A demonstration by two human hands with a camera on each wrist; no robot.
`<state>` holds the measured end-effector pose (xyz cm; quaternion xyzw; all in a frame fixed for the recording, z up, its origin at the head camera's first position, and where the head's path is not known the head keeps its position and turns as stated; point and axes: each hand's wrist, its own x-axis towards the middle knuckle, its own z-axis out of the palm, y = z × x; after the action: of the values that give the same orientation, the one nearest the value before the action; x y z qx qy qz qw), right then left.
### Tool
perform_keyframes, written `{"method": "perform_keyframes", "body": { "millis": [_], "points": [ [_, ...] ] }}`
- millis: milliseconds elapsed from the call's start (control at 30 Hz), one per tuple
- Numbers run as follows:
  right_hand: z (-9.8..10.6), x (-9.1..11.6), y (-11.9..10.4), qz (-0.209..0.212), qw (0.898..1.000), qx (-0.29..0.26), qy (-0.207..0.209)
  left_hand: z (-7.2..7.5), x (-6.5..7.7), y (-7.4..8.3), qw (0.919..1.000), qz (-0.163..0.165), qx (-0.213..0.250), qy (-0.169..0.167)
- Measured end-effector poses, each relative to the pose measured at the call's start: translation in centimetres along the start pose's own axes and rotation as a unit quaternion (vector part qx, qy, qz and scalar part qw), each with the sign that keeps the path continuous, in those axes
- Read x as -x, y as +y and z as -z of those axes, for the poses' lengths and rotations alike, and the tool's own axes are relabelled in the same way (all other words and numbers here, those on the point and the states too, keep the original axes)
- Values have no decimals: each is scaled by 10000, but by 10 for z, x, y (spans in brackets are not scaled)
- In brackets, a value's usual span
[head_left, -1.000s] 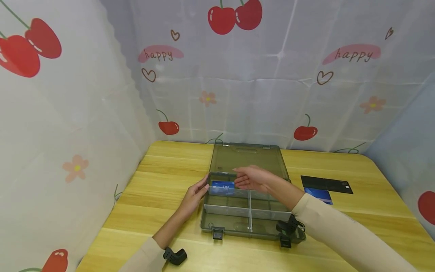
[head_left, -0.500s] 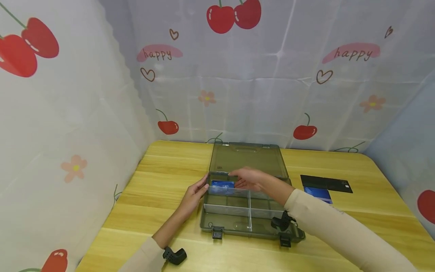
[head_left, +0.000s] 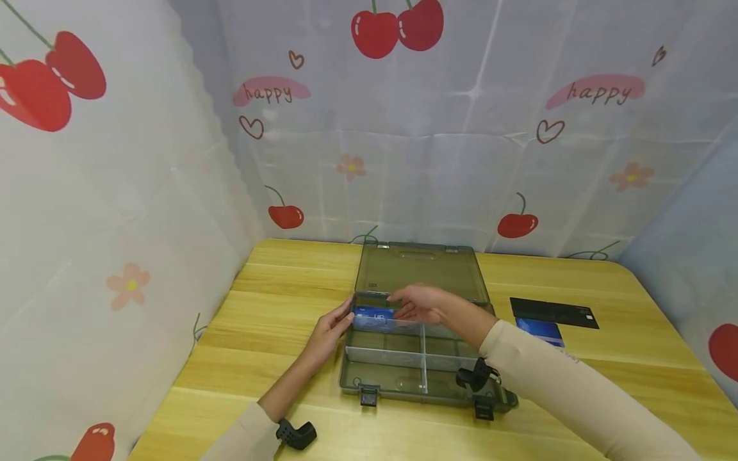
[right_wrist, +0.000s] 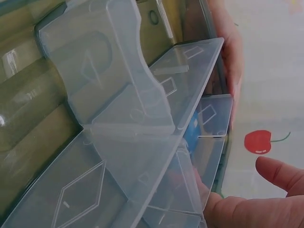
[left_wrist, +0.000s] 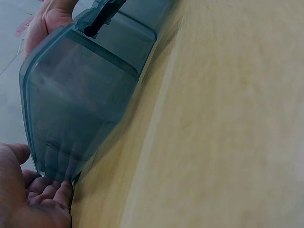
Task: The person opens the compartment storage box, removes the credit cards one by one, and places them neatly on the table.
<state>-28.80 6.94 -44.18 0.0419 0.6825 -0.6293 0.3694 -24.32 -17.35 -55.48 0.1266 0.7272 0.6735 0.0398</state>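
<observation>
An olive see-through compartment box (head_left: 383, 382) lies with its lid folded back. At its rear left corner my left hand (head_left: 328, 331) grips the side wall; the left wrist view shows the thumb at the rim and curled fingers (left_wrist: 50, 194) against the wall. My right hand (head_left: 423, 304) reaches into the back row, its fingers at the right end of a blue card (head_left: 371, 314) with white lettering. In the right wrist view the thumb (right_wrist: 280, 175) stands apart, while clear dividers (right_wrist: 137, 147) partly cover the fingers, so contact with the card cannot be judged.
The lid (head_left: 421, 269) lies flat behind the box. Right of the box, a black flat piece (head_left: 553, 312) and another blue card (head_left: 541, 331) lie on the wooden table (head_left: 277, 288). Two latches, one a front latch (head_left: 369, 396), hang at the front. A printed curtain (head_left: 415, 160) stands behind.
My right hand has moved left inside the back row. The blue card has shifted slightly left, toward my left hand, which stays in place on the box.
</observation>
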Motion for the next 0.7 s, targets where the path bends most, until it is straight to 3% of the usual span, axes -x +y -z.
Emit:
{"method": "perform_keyframes", "body": {
  "millis": [700],
  "points": [
    [4, -2, 3, 45, 9993, -350, -129, 1, 0, 1, 10000, 41, 34, -29]
  ]
}}
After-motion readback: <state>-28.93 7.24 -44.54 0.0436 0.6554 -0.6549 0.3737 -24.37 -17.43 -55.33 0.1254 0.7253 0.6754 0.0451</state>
